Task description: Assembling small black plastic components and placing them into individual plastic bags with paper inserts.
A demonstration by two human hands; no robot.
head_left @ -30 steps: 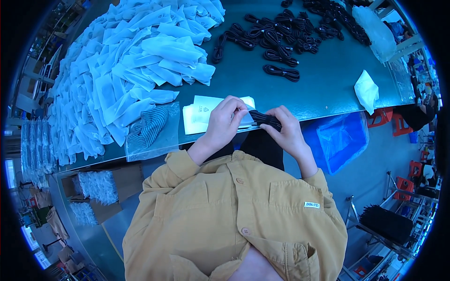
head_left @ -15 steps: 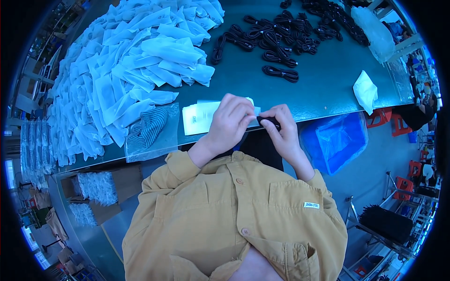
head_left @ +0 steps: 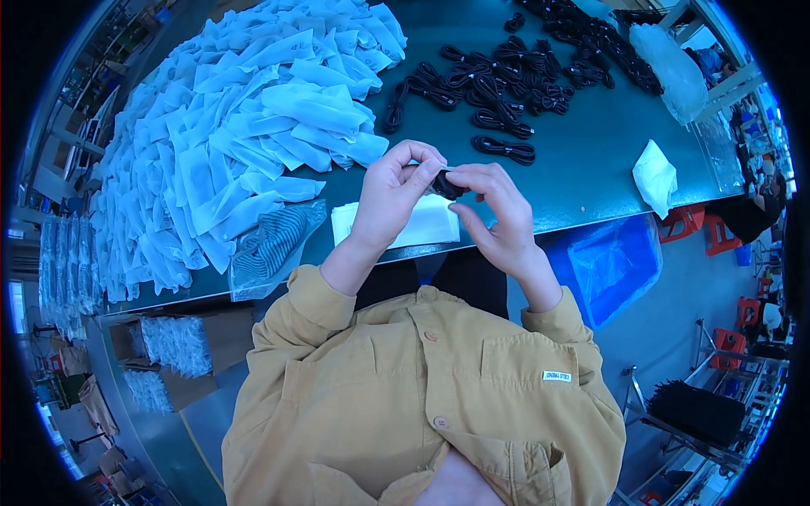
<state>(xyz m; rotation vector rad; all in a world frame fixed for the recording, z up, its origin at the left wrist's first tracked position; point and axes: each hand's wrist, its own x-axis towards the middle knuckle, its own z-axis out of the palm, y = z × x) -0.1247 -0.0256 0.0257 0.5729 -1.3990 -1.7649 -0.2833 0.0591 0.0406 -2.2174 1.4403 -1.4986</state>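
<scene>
Above the front edge of the table, both hands meet around a coiled black cable (head_left: 447, 185). My left hand (head_left: 390, 198) is closed, with thumb and forefinger pinching the edge of a thin whitish bag beside the coil; most of the bag is hidden by the fingers. My right hand (head_left: 499, 212) has its fingers against the cable from the right, its thumb held lower and apart. Beneath the hands lies a stack of flat white bags (head_left: 433, 226) at the table edge. Farther back, a tied black cable bundle (head_left: 504, 149) rests nearest of the loose heap.
A large heap of filled white bags (head_left: 278, 110) covers the table's left side. A striped item in a clear bag (head_left: 274, 244) lies by the front edge. On the right are a crumpled white bag (head_left: 655, 179) and, below the table, a blue lined bin (head_left: 612, 266).
Both hands have risen away from my body, with the left also shifting left. The cable has come up between them, and more of the white stack shows below.
</scene>
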